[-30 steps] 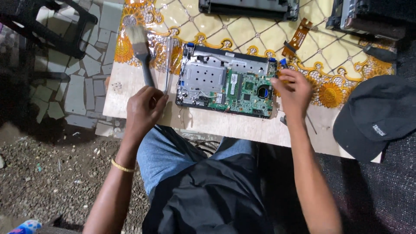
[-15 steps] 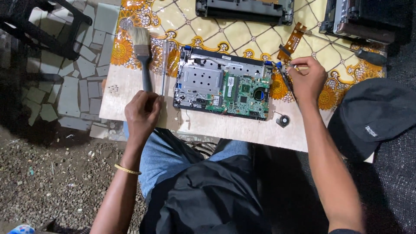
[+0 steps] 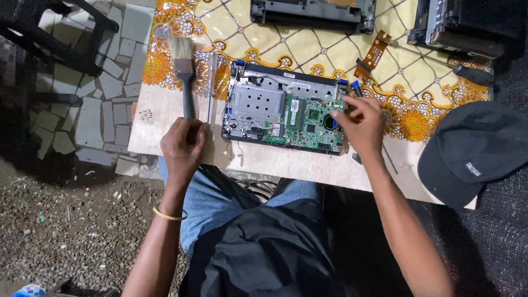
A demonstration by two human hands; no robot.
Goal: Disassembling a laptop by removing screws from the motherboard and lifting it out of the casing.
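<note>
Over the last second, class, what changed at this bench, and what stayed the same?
The right hand drew back from the table's right side onto the opened laptop's right edge. The left hand stayed closed on the brush handle; laptop, brush and cap did not move.

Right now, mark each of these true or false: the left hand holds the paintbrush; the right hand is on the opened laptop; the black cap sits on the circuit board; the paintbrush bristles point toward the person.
1. The left hand holds the paintbrush by its handle. True.
2. The right hand is at the right end of the opened laptop. True.
3. The black cap sits on the circuit board. False: it lies on the table, right of the laptop.
4. The paintbrush bristles point toward the person. False: they point away.
</note>
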